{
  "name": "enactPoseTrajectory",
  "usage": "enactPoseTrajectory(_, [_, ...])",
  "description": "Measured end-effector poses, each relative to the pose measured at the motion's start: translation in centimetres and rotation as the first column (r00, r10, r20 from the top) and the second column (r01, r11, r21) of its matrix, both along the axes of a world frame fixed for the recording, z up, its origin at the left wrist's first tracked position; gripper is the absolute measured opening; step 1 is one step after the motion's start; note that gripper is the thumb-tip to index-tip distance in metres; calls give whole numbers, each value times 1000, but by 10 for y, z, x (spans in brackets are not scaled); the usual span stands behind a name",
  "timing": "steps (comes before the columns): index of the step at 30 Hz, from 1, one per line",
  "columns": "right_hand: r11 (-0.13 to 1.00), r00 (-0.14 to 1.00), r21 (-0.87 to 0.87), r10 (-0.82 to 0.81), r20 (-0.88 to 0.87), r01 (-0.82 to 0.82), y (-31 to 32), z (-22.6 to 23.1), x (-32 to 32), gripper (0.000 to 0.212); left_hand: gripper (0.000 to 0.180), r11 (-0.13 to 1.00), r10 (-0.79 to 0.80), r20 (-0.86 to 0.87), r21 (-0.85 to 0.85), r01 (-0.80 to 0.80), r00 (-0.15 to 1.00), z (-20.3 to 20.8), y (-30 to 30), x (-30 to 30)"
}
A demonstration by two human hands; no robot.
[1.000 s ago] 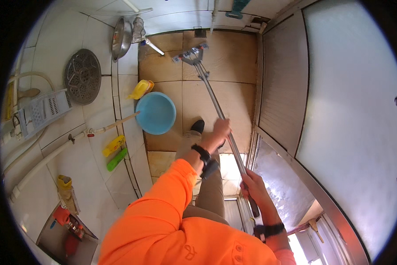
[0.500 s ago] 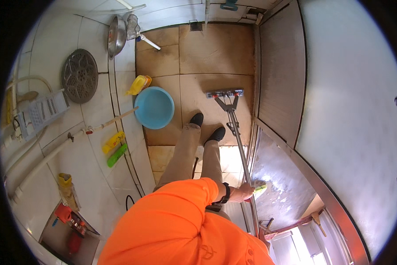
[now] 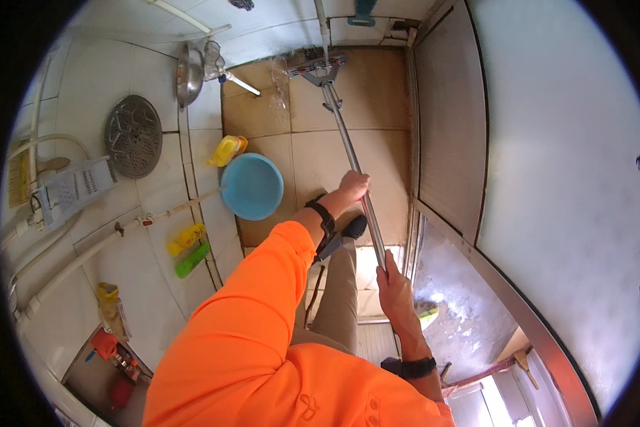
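Both my hands are wrapped round the metal pole of a mop (image 3: 347, 147). My left hand (image 3: 354, 186) grips it higher up, towards the mop head. Lower on the same pole, my right hand (image 3: 394, 286) is closed nearer my body. The flat, wide mop head (image 3: 318, 67) rests at the far edge of the brown tiled floor (image 3: 363, 99), by the wall and beneath a vertical pipe (image 3: 322, 25). My shoe (image 3: 355, 225) shows beneath my left forearm, which partly covers my other foot.
A light blue basin (image 3: 252, 186) stands left of the pole, with a yellow bottle (image 3: 227, 151) beside it. A horizontal pipe (image 3: 170, 211) runs along the left wall towards the basin. A round perforated grey plate (image 3: 133, 136) hangs there. Grey panels (image 3: 452, 117) border the floor on the right.
The mop head has moved away from me and leftward to the far wall. My left hand has shifted farther along the pole, and my right hand now shows, gripping the pole.
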State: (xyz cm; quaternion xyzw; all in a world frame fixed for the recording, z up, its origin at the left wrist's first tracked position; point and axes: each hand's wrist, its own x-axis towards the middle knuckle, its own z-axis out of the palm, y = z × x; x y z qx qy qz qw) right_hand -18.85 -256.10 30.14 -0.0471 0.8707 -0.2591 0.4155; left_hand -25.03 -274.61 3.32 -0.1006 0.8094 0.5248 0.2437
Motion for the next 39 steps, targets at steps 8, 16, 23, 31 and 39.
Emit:
enactPoseTrajectory(8, [970,991,237,-79,110,51,84,81,48,50,42,850,269,616,209,-483,740,75,126,50])
enactPoseTrajectory(16, [992,993,71,105,-47,-102,23,37,-14,49,29,729,525,531,123,-673,665,55,51,-2])
enactPoseTrajectory(23, [926,771,155,-374,515,345,7,67,-25,43,43,854,516,332,-135,-502,790,95,15,27])
enactPoseTrajectory(31, [932,764,126,-351,541,340,-6,99,-39,42,39,907,345,246,159,-389,906,92,-4,24])
enactPoseTrajectory(39, [916,769,-85,-274,578,391,-27,93,-20,32,65,515,632,-581,-178,-839,512,246,-184,-170])
